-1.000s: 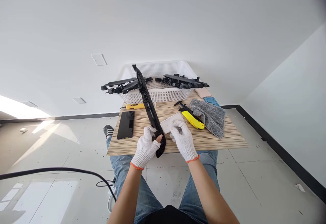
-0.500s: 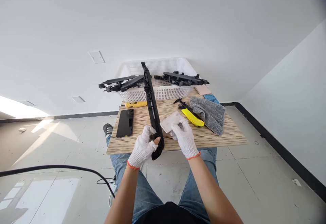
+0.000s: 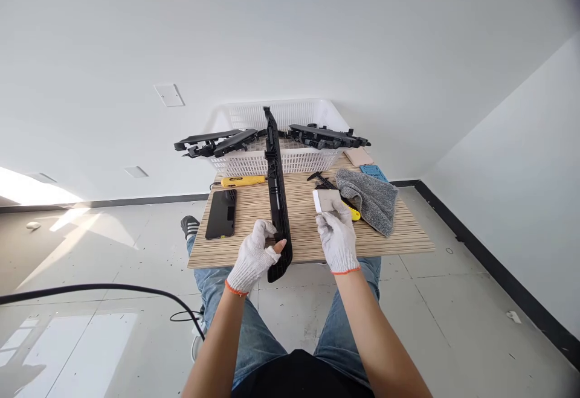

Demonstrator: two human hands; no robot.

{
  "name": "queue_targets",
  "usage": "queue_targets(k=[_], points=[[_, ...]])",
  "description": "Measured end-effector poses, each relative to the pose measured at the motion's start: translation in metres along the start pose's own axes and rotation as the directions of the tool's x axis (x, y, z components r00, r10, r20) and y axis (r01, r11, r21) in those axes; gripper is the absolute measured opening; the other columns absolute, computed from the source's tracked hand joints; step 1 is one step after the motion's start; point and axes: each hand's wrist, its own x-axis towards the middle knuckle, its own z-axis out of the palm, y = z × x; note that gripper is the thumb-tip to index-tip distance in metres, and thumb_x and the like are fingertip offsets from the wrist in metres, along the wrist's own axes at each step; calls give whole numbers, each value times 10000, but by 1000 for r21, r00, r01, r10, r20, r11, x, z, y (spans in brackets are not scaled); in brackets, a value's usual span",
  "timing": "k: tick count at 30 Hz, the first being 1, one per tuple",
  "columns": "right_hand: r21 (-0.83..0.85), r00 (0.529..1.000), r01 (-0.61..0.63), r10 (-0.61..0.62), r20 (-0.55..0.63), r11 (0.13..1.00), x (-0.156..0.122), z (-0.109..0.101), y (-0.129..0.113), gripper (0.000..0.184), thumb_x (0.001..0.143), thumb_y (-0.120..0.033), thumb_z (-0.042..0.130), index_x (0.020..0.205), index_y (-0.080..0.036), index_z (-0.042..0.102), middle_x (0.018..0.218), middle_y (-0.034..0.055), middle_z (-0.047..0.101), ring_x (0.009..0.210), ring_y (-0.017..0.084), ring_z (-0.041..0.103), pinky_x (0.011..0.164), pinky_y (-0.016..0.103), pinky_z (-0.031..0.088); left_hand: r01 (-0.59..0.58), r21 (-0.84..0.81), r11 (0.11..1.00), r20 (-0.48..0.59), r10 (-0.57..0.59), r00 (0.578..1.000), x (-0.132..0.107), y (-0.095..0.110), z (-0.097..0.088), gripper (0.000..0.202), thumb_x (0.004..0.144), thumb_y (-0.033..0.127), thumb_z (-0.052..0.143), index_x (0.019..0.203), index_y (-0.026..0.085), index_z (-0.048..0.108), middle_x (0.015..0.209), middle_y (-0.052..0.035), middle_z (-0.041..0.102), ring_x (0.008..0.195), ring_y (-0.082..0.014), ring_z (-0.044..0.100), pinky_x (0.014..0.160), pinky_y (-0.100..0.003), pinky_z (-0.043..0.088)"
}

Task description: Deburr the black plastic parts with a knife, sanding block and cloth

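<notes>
The left hand [image 3: 254,256] grips a long black part [image 3: 276,195] across the front edge of the surface [image 3: 251,205] — the right hand [image 3: 338,241] pinches a pale block [image 3: 326,200]. A yellow tool [image 3: 247,180] near the back-left corner bears lettering — unreadably small.

Looks forward and down from head height, over the near lap [image 3: 260,325] and close-by table [image 3: 299,205], toward the far wall [image 3: 290,29].

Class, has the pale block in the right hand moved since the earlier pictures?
Yes, rightward in the view: earlier left of the yellow-handled tool, the pale block now hides part of it.
</notes>
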Motion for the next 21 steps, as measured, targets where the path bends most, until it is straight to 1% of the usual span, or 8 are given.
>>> queue_targets(k=[2, 5, 7, 9, 12, 15, 18, 21], points=[[21, 1000, -11, 10, 24, 1000, -1, 0, -2, 483, 543, -299, 787, 978, -261, 581, 784, -47, 639, 543, 90, 571, 480, 215, 420, 6, -6, 1000, -16, -6, 1000, 0, -1, 2, 312, 815, 479, 620, 949, 268, 434, 862, 10, 684, 777, -207, 708, 722, -336, 538], [-15, 996, -32, 33, 81, 999, -7, 3, -5, 422, 605, -384, 767, 960, -251, 581, 704, -49, 626, 488, 98, 542, 420, 213, 359, -8, -46, 999, -28, 7, 1000, 0, -3, 4, 386, 816, 482, 638, 1044, 269, 412, 950, -22, 724, 854, -228, 740, 776, -362, 560], [-92, 994, -35, 44, 96, 995, -11, 6, -4, 421, 618, -433, 782, 938, -243, 586, 691, -48, 624, 478, 101, 547, 404, 211, 340, -47, -85, 995, -20, 46, 999, -1, -4, 5, 453, 842, 481, 629, 1159, 265, 388, 982, -37, 748, 904, -234, 752, 811, -374, 571], [-176, 994, -37, 54, 95, 984, -13, 9, -2, 449, 600, -462, 809, 924, -233, 599, 700, -47, 630, 484, 100, 560, 408, 208, 347, -90, -99, 991, -10, 89, 996, -2, -5, 6, 548, 870, 457, 612, 1305, 255, 347, 987, -38, 764, 937, -230, 756, 846, -381, 574], [-260, 992, -36, 65, 104, 965, -13, 11, 2, 475, 588, -495, 821, 914, -221, 610, 668, -54, 616, 483, 100, 562, 417, 204, 358, -105, -53, 993, 5, 105, 994, -3, -4, 5, 684, 871, 395, 617, 1463, 260, 301, 1008, -23, 774, 931, -216, 754, 873, -372, 569], [-284, 991, -23, 60, 121, 959, -11, 11, 4, 474, 599, -505, 821, 911, -219, 609, 674, -50, 625, 492, 101, 567, 423, 203, 366, -108, -4, 994, 26, 108, 994, -3, -4, 4, 698, 866, 361, 623, 1497, 273, 338, 1031, -9, 773, 902, -202, 746, 871, -350, 567], [-261, 989, -17, 54, 135, 965, -12, 10, 3, 468, 605, -500, 822, 911, -219, 606, 679, -49, 625, 489, 99, 562, 421, 203, 361, -119, 9, 993, 46, 119, 992, -3, -3, 2, 695, 856, 340, 627, 1498, 281, 369, 1045, 2, 767, 897, -194, 741, 875, -336, 567], [-273, 987, -13, 57, 152, 962, -14, 10, 2, 452, 598, -483, 822, 893, -222, 599, 683, -54, 624, 481, 94, 551, 419, 200, 362, -125, 12, 992, 69, 124, 990, -4, -3, 2, 713, 841, 326, 632, 1505, 284, 375, 1077, -2, 765, 935, -201, 740, 903, -344, 565]])
